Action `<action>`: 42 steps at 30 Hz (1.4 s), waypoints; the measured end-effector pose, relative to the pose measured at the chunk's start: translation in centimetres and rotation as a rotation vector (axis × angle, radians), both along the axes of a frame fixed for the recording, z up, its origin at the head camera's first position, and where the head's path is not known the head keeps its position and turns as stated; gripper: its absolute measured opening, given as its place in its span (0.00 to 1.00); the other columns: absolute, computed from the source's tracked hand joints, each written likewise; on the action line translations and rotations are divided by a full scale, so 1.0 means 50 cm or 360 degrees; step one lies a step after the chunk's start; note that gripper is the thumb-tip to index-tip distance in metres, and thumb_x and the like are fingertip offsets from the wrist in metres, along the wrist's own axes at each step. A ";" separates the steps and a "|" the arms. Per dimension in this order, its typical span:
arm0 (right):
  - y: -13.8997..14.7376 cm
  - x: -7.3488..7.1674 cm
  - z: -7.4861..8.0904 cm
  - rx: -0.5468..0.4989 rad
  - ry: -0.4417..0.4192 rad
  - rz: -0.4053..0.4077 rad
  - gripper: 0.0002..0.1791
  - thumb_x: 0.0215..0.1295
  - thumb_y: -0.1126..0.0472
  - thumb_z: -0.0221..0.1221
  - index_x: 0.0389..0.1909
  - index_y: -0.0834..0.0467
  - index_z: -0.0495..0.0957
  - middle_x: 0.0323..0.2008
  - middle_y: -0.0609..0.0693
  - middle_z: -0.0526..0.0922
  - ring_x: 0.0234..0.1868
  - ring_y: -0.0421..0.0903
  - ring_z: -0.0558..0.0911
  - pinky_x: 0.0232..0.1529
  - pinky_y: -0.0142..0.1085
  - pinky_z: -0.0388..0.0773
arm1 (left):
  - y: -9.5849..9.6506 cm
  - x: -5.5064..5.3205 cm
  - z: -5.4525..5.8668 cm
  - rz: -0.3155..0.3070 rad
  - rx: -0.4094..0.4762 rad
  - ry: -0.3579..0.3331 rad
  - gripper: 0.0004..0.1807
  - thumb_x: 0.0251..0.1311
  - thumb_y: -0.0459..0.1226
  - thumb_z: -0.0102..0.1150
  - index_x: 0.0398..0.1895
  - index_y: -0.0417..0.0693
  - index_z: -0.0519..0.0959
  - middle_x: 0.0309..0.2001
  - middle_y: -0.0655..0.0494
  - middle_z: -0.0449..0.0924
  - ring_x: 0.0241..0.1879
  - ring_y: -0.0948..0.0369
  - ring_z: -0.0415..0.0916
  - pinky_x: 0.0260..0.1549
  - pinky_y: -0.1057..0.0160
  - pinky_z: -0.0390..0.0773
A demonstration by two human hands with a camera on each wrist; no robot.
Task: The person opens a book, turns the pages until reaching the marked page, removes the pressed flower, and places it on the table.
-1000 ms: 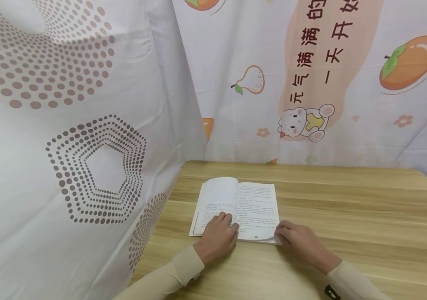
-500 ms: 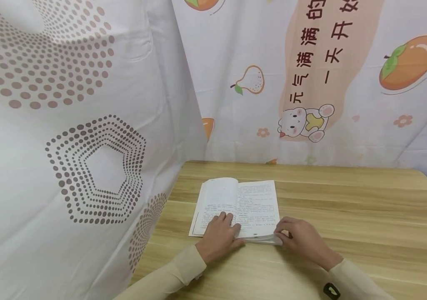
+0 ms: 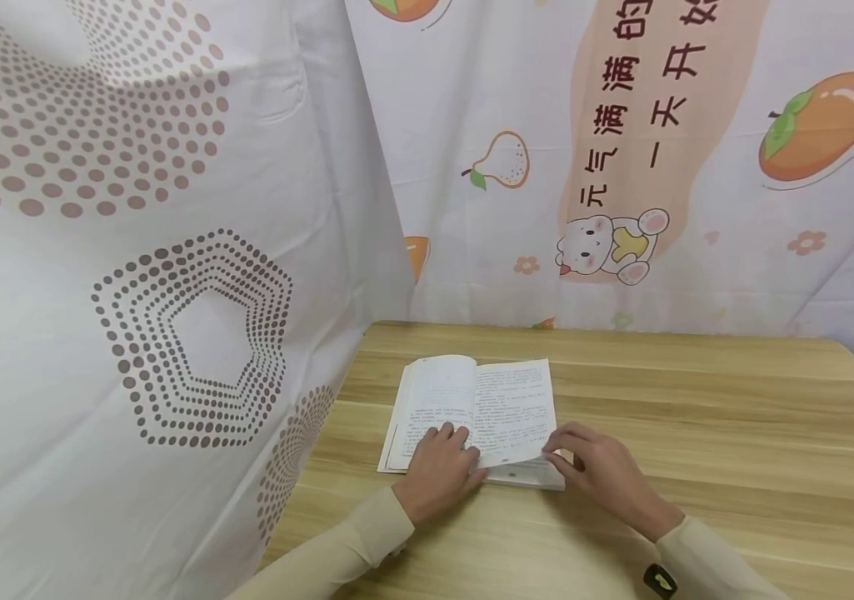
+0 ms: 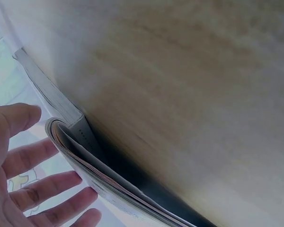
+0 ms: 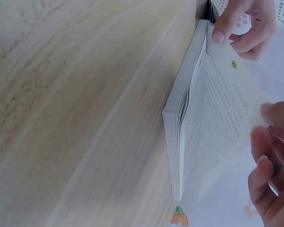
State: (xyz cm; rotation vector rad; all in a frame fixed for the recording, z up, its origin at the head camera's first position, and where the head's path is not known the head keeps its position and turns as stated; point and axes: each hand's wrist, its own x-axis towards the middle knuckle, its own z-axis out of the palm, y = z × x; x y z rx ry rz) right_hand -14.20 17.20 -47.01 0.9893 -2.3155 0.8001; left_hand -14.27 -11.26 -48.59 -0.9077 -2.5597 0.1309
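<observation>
An open book (image 3: 511, 408) lies on the wooden table, its printed pages facing up. My left hand (image 3: 439, 477) rests on the lower part of its left side, near the spine. Extended, slightly bent fingers (image 4: 52, 191) of that hand lie against the pages in the left wrist view. At the lower right corner, my right hand (image 3: 610, 477) pinches a page (image 5: 229, 104) between thumb and fingers. That page stands lifted off the stack beneath it, as the right wrist view shows.
The wooden table (image 3: 696, 400) extends to the right of the book. A white dotted curtain (image 3: 172, 333) hangs close on the left. Behind the table hangs a fruit-print curtain (image 3: 471, 233). A dark wristband (image 3: 660, 581) sits at the right sleeve.
The right hand has drawn the page corner up and slightly to the left, showing more of the page beneath. The left hand's thumb has spread outward; otherwise it stays on the book.
</observation>
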 end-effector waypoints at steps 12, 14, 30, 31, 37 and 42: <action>0.016 0.002 -0.006 0.0035 -0.0179 -0.0170 0.17 0.53 0.67 0.76 0.45 0.57 0.87 0.43 0.46 0.84 0.22 0.25 0.67 0.22 0.25 0.68 | -0.007 -0.002 0.000 0.0041 0.0170 0.0186 0.11 0.62 0.40 0.66 0.28 0.50 0.72 0.23 0.59 0.70 0.22 0.62 0.68 0.22 0.65 0.68; 0.017 0.004 -0.011 0.0109 -0.0272 -0.0176 0.15 0.55 0.65 0.75 0.44 0.56 0.87 0.44 0.46 0.84 0.23 0.26 0.67 0.24 0.27 0.70 | -0.008 -0.002 0.001 0.0029 0.0192 0.0254 0.12 0.60 0.38 0.67 0.28 0.49 0.71 0.23 0.59 0.69 0.23 0.61 0.67 0.23 0.65 0.67; 0.017 0.012 -0.029 0.0408 -0.0459 -0.0117 0.12 0.58 0.62 0.74 0.43 0.55 0.88 0.46 0.47 0.84 0.32 0.32 0.76 0.35 0.35 0.79 | -0.012 0.003 0.007 -0.0057 0.0078 0.0240 0.09 0.56 0.28 0.67 0.34 0.53 0.88 0.37 0.58 0.77 0.35 0.58 0.66 0.31 0.65 0.64; 0.017 0.012 -0.030 0.0425 -0.0459 -0.0116 0.12 0.58 0.62 0.74 0.43 0.55 0.88 0.46 0.46 0.84 0.33 0.32 0.77 0.35 0.35 0.80 | -0.012 0.003 0.007 -0.0045 0.0046 0.0235 0.09 0.56 0.29 0.68 0.33 0.53 0.88 0.37 0.58 0.78 0.36 0.58 0.66 0.31 0.65 0.64; 0.018 0.013 -0.035 0.0512 -0.0357 -0.0104 0.07 0.56 0.63 0.75 0.36 0.53 0.89 0.42 0.44 0.83 0.37 0.38 0.82 0.36 0.36 0.82 | -0.014 0.003 0.005 -0.0021 -0.0002 0.0208 0.07 0.53 0.32 0.67 0.30 0.55 0.88 0.36 0.57 0.77 0.36 0.57 0.66 0.32 0.62 0.66; 0.016 0.014 -0.039 0.0509 -0.0176 -0.0072 0.05 0.57 0.65 0.74 0.33 0.54 0.88 0.37 0.42 0.84 0.35 0.36 0.82 0.33 0.35 0.82 | -0.013 0.001 -0.001 -0.0067 0.0076 0.0206 0.04 0.51 0.32 0.64 0.26 0.52 0.83 0.32 0.58 0.76 0.36 0.57 0.69 0.32 0.62 0.69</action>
